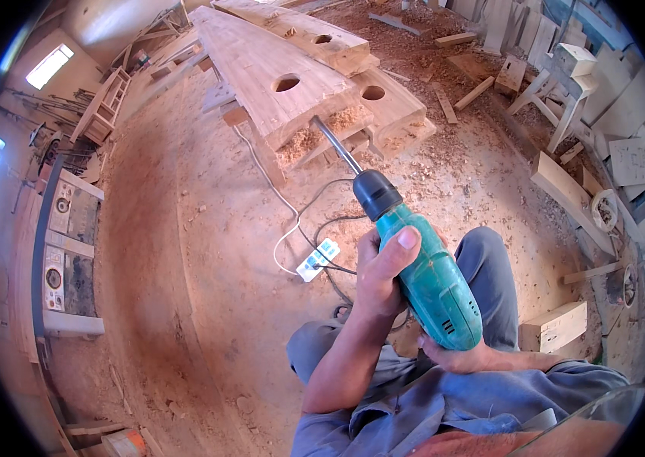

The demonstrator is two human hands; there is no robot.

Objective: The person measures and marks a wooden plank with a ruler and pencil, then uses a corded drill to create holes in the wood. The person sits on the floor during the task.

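both hands are on the green drill: my left hand is clasped around its body, thumb lying along the top, and my right hand is at its back end, most of the fingers hidden, so i can't tell how that one is closed. my grey trouser knees are bent to either side of the drill. ahead of my left hand is the black chuck, and from it the long metal bit runs up to the near end of a thick wooden plank; how deep the tip sits i can't tell. left of the drill, a white and blue power strip lies on the dusty floor with cords around it. shavings are heaped under the plank's end. beyond the bit, the plank has a round hole through it, and more holed planks lie just to its right.
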